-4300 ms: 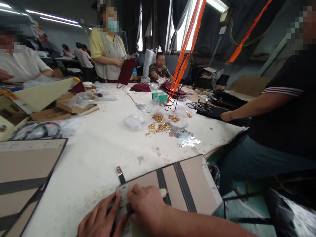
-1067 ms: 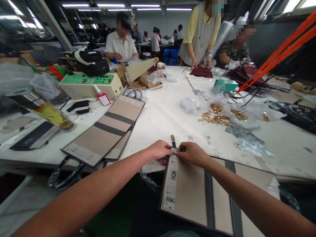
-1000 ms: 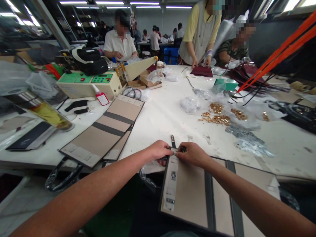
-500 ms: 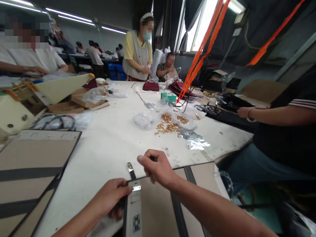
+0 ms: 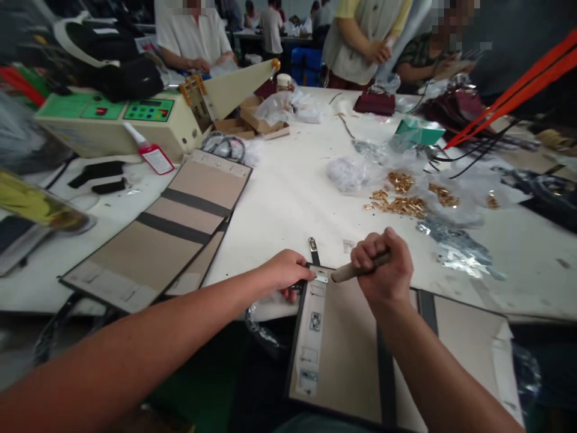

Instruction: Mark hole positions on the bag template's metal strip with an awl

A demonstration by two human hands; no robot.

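My left hand [image 5: 286,270] grips the upper left corner of a beige bag panel [image 5: 349,349] with dark edging, its thumb beside a small silver metal plate [image 5: 321,278]. In my right hand [image 5: 388,270], closed in a fist over the panel, is a greyish-tan rod-shaped tool [image 5: 346,273]. The tool's tip points left towards the silver plate, apart from it; its exact kind does not show. A short dark strap [image 5: 314,252] with a metal fitting sticks out beyond the panel's top edge. Square metal fittings [image 5: 315,322] sit along the panel's pale left strip.
More beige panels [image 5: 180,222] overlap on the left, near a red glue bottle [image 5: 155,157] and a cream machine [image 5: 135,123]. Gold metal pieces [image 5: 401,204] and silver plates [image 5: 464,252] lie in piles at right. Orange ribbons [image 5: 509,96] hang there. Co-workers stand or sit behind the table.
The view has swung left and down. My right hand has turned so the tool now shows, pointing left over the panel. My left hand still holds the panel's corner.
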